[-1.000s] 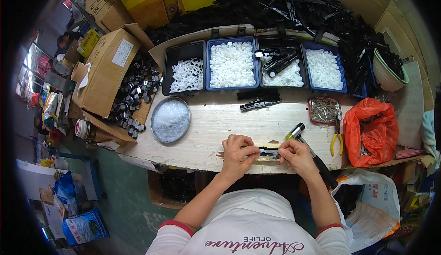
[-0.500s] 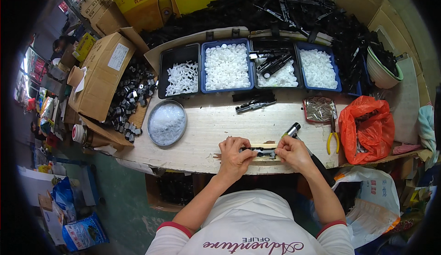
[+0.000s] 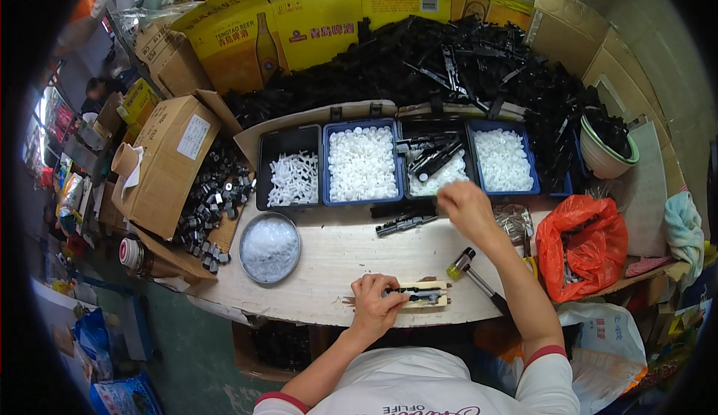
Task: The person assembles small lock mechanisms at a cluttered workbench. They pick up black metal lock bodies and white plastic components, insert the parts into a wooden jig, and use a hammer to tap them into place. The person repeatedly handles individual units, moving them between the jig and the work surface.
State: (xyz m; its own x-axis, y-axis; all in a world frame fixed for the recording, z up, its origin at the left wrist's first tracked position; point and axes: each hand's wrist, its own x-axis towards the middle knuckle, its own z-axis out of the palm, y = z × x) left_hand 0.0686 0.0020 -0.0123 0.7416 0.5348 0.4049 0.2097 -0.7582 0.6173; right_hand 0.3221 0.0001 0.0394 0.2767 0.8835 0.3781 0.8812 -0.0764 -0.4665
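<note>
My left hand (image 3: 374, 303) is closed on a long black plastic part (image 3: 420, 295), which lies in a pale wooden block (image 3: 440, 301) at the table's front edge. A grey strip shows along the part. My right hand (image 3: 465, 209) is raised over the table, just in front of the bin of white pieces with black parts on top (image 3: 446, 176). Its fingers are bent and smeared by motion, so whether they hold anything is unclear. A hammer (image 3: 479, 280) with a yellowish head end lies right of the block. Behind the block rest more black parts (image 3: 406, 224).
Other bins hold white sticks (image 3: 293, 179), white caps (image 3: 363, 164) and small white pieces (image 3: 502, 162). A round dish (image 3: 271, 249) stands left, beside a carton (image 3: 164, 164) and dark metallic pieces (image 3: 202, 206). Right are metal pins (image 3: 512, 222) and a red bag (image 3: 583, 247). Black parts (image 3: 336, 78) pile up behind.
My right hand has left the block and moved up and away toward the bins. My left hand stays on the black part. The view has tilted up, so the table sits lower.
</note>
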